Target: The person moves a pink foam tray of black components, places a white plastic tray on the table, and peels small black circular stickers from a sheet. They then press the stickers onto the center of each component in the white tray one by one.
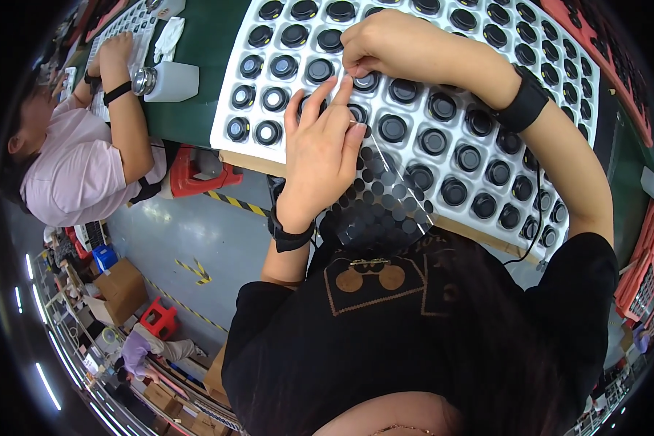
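A white moulded tray (234, 87) lies on the green table, its pockets filled with several round black parts (392, 128). My left hand (320, 149) rests flat over the tray's near edge and holds a clear sheet (385, 196) of small round black stickers against it. My right hand (385, 47) reaches in from the right, its fingertips pinched together just above the left hand's fingertips, at a black part (365, 80). What the pinch holds is too small to tell. Both wrists wear black bands.
Another person in a pink top (73, 167) sits at the left, hands on a second white tray (127, 29). A white plastic bottle (168, 81) lies on the green table (196, 43). Red trays (618, 58) stand at the right. A red stool (158, 318) and cardboard boxes (120, 291) are on the floor.
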{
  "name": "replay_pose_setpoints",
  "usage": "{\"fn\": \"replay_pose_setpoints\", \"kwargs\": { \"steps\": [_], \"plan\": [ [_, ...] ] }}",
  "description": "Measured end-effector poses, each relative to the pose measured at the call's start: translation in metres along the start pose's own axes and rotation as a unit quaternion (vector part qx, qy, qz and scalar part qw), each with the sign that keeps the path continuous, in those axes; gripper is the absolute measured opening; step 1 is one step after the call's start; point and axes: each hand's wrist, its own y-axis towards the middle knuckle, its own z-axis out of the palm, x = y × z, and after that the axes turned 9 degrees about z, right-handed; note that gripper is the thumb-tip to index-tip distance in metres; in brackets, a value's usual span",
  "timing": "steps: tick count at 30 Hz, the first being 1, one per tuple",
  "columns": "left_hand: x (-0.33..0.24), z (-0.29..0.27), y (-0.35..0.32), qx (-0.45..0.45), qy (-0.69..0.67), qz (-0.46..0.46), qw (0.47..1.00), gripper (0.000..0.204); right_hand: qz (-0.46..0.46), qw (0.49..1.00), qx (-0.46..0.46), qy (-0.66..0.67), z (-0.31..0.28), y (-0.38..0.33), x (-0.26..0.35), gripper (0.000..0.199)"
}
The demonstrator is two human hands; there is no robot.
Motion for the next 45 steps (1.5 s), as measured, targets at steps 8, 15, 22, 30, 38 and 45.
{"fn": "replay_pose_setpoints", "kwargs": {
  "steps": [8,15,22,30,38,45],
  "plan": [
    [0.002,0.000,0.000,0.000,-0.005,-0.004,1.000,0.012,0.026,0.999,0.027,0.003,-0.002,0.003,0.001,0.008],
    [0.001,0.003,0.000,-0.001,-0.001,0.000,1.000,0.012,0.018,1.000,0.018,-0.011,0.001,0.001,0.000,0.010],
    [0.001,0.005,-0.001,0.000,-0.001,0.001,1.000,0.013,0.054,0.993,0.107,-0.025,-0.004,0.008,0.004,0.013],
    [0.001,0.002,0.001,-0.002,0.002,0.002,1.000,0.014,0.011,0.995,0.089,0.033,-0.008,0.003,-0.002,0.013],
    [0.001,0.001,0.002,-0.002,-0.005,-0.005,1.000,0.013,0.173,0.951,-0.007,0.257,0.009,-0.018,-0.007,0.010],
    [0.002,0.000,0.001,-0.012,-0.010,-0.005,1.000,0.012,0.230,0.941,-0.029,0.248,0.013,-0.016,-0.002,0.010]
  ]
}}
